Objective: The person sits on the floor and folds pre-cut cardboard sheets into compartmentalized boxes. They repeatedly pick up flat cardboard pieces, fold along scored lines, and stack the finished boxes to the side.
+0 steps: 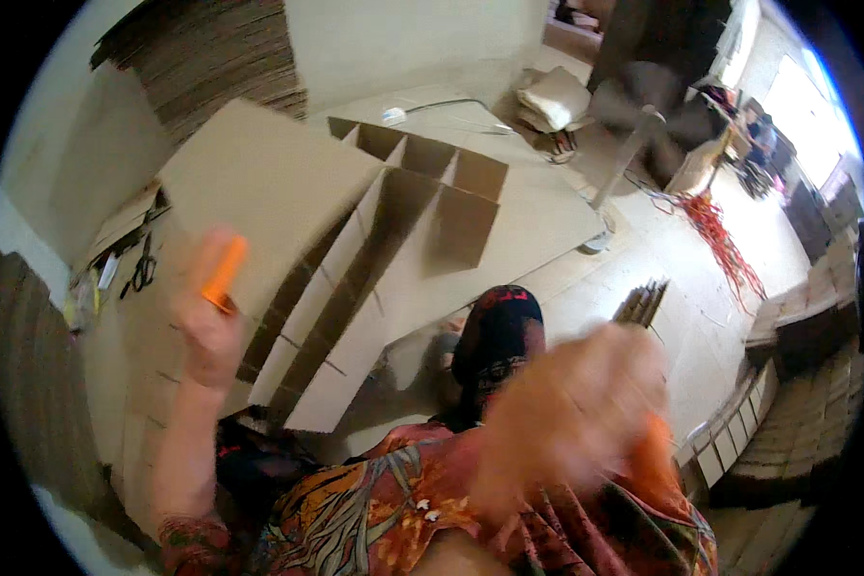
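From the head view, the cardboard divider [466,228] sits at the middle of the work surface [547,206], its crossed cells at the far end and its long slotted strips [341,360] running toward the near edge, right beside the person's lap; and here's the left hand [211,322], just left of those strips, raised with an orange piece [224,273] at its fingers, though whether that is gripped or worn I cannot tell; over on the near right, the right hand [586,403] is one big blur above the patterned clothing [384,509], apart from the cardboard, and its grip cannot be told either; so the step in hand looks like fitting slotted strips into a divider, with neither hand plainly on the cardboard at this instant, and the next move, as I judge it, calls for bringing fingers to a strip and lining its slots up with a crosspiece without bending it; far left of the divider lies a flat cardboard sheet [269,168], with black scissors [143,267] left of that; as for writing, red and pale marks show on the dark cloth [499,336] over the knee, too soft to make out, and no label or brand reads clearly on the cardboard
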